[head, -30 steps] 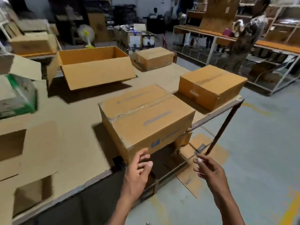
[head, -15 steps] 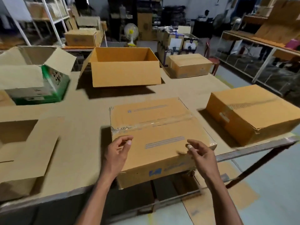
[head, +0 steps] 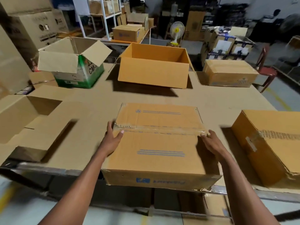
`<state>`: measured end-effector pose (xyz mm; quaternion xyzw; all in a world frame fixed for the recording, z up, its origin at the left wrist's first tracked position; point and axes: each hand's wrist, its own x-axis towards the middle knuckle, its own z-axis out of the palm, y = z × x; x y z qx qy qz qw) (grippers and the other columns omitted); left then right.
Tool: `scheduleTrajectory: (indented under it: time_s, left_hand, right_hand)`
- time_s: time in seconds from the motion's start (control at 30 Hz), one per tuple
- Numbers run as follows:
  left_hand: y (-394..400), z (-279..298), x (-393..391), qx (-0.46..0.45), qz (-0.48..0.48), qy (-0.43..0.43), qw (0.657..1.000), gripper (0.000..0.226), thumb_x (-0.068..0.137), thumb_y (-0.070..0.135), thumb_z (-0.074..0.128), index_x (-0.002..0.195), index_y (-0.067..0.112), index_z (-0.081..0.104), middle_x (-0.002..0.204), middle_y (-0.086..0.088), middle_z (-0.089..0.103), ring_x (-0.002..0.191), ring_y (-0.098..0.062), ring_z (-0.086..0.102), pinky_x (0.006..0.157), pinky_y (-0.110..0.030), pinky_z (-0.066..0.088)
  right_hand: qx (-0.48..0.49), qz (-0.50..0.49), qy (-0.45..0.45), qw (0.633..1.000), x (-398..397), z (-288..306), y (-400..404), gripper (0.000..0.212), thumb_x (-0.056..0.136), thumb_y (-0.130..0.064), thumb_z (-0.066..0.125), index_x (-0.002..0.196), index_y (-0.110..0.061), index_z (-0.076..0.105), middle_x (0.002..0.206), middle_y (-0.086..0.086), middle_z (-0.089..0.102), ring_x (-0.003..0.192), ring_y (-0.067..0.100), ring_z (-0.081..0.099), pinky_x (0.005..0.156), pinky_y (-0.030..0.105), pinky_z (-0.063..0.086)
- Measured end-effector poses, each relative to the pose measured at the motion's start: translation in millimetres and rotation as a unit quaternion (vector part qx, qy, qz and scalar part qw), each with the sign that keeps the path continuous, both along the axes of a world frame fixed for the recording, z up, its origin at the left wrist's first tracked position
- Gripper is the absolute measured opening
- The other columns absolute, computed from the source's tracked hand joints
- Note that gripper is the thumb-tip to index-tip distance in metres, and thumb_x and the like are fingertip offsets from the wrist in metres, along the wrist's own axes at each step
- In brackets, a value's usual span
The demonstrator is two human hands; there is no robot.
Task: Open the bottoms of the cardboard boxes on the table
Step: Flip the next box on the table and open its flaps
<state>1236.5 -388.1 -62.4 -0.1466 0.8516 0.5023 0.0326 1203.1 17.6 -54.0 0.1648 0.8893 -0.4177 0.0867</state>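
Observation:
A closed cardboard box (head: 159, 143) with clear tape across its top lies at the near edge of the table (head: 90, 101), overhanging it a little. My left hand (head: 113, 137) grips the box's left edge, thumb on top by the tape end and fingers down the side. My right hand (head: 211, 142) holds the right edge at the other tape end. Another taped box (head: 272, 143) sits to the right, and a third closed box (head: 230, 73) at the back right.
An open orange box (head: 154, 75) stands behind the taped one. A green and white open box (head: 78, 69) is at the back left, and open flapped boxes (head: 24, 114) lie at the left. A fan (head: 176, 32) and red chair (head: 266, 70) stand beyond the table.
Both hands have risen from below the table's edge and moved apart onto the left and right edges of the taped box. My view has swung to face the box squarely.

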Motion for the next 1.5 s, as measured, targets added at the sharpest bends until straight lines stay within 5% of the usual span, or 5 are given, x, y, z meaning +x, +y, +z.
scheduleTrajectory:
  time_s: [0.33,0.73,1.07,1.37,1.5]
  left_hand:
    - [-4.4,-0.4,-24.3,0.067,0.007,-0.048,0.997,0.058,0.100,0.037,0.057,0.152,0.023,0.036,0.132,0.011,0.046,0.126,-0.015,0.046,0.099,-0.026,0.035]
    - [-18.5,2.9,-15.3,0.092,0.030,0.038,0.995,0.070,0.092,0.040,0.068,0.153,0.028,0.035,0.152,0.004,0.044,0.139,-0.017,0.042,0.114,-0.036,0.036]
    - [2.4,18.9,-1.7,0.132,0.081,0.184,0.971,0.076,0.085,-0.003,0.071,0.148,0.015,0.033,0.133,-0.004,0.060,0.116,-0.013,0.060,0.105,-0.035,0.044]
    - [10.1,-19.2,19.4,0.115,0.114,0.116,0.980,0.046,0.083,0.007,0.078,0.105,0.030,0.045,0.113,0.002,0.067,0.106,-0.021,0.067,0.094,-0.049,0.055]
    - [3.9,-8.3,17.8,0.089,0.087,0.100,0.987,0.045,0.082,0.018,0.081,0.107,0.035,0.048,0.114,0.004,0.065,0.110,-0.021,0.063,0.098,-0.049,0.051]
  right_hand:
    - [-0.214,0.038,-0.031,0.976,-0.2,-10.1,22.6,0.031,0.105,-0.033,0.047,0.135,-0.030,0.055,0.125,0.002,0.069,0.117,0.026,0.062,0.108,0.049,0.044]
    - [-0.290,-0.010,0.085,0.953,16.6,12.6,19.1,0.039,0.100,-0.012,0.057,0.136,-0.029,0.054,0.119,-0.006,0.066,0.108,0.014,0.062,0.094,0.033,0.048]
    - [-0.320,-0.034,0.214,0.922,28.6,14.1,16.6,0.062,0.089,0.009,0.063,0.140,-0.018,0.041,0.120,-0.003,0.071,0.111,0.008,0.068,0.087,0.024,0.056]
    - [-0.240,-0.098,0.216,0.941,35.4,-44.8,19.5,0.052,0.085,0.012,0.067,0.125,-0.016,0.050,0.111,0.002,0.074,0.108,0.022,0.070,0.101,0.050,0.052]
    - [-0.252,-0.089,0.193,0.944,36.6,-29.1,22.9,0.042,0.088,0.009,0.065,0.120,-0.016,0.055,0.118,0.007,0.071,0.115,0.025,0.067,0.096,0.039,0.055]
